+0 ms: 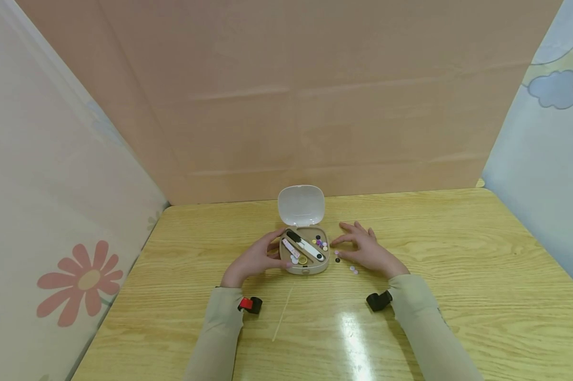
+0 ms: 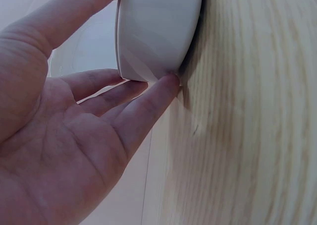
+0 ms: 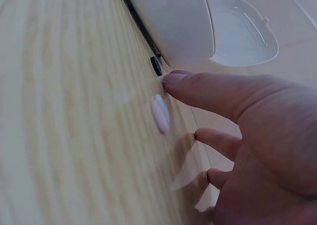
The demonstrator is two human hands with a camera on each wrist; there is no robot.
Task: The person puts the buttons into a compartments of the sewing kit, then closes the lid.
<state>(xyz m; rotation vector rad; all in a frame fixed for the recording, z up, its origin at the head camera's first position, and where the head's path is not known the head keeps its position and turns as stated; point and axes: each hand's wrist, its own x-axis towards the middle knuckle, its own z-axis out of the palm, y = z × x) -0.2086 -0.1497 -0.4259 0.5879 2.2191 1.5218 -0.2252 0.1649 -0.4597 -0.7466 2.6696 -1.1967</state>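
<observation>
Steadying box (image 1: 317, 269), likely: left grip (image 1: 254, 259) curls round its 9 o'clock side; right grip (image 1: 368, 253) spread, seemingly empty, beside black button (image 1: 337, 260), box's 3 o'clock.

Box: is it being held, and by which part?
Yes, the left hand grips the box by its left side, spanning from the front corner toward the back.

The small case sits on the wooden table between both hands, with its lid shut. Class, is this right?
No, the lid is open, as the head view shows; the small case does sit on the wooden table between the left hand and right hand.
</observation>
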